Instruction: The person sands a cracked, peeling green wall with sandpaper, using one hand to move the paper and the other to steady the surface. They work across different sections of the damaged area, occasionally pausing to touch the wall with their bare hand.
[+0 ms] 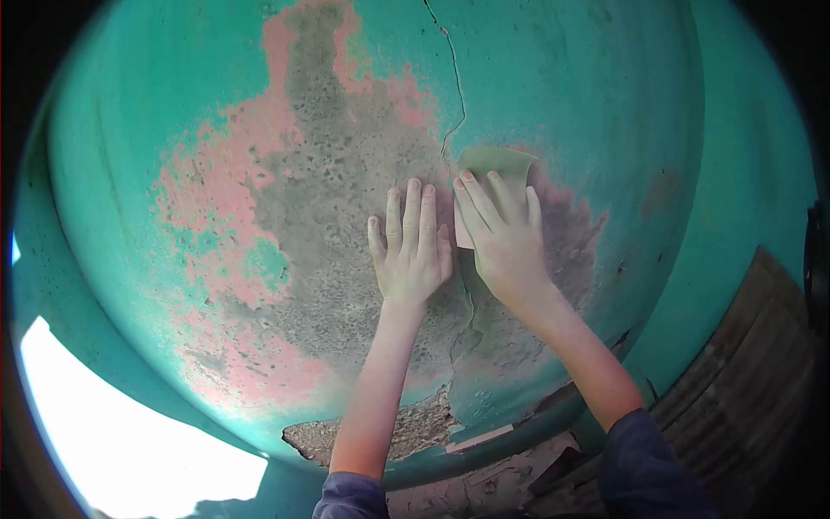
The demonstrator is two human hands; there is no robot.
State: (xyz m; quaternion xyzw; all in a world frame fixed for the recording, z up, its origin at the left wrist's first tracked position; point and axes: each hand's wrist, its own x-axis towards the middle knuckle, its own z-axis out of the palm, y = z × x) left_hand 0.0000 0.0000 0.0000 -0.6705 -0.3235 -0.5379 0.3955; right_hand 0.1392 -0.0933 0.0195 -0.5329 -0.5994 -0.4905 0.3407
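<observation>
A sheet of sandpaper (pixel 503 159), greenish-grey, lies against the curved green wall (pixel 571 78) just right of a thin crack (pixel 459 86). My right hand (pixel 512 246) presses the sheet to the wall, fingers over it; a paler part of the sheet shows beside the fingers. My left hand (pixel 411 255) rests flat on the worn grey patch (pixel 320 208), left of the crack, with its fingers stretched out and holding nothing. Both hands look dusty. Pink undercoat (pixel 216 190) shows around the patch where the green paint is gone.
At the wall's lower edge a broken area (pixel 415 424) bares rough material. Corrugated sheets (pixel 735 389) lean at the lower right. Bright light fills an opening (pixel 130 432) at the lower left. Another green surface (pixel 735 173) stands behind on the right.
</observation>
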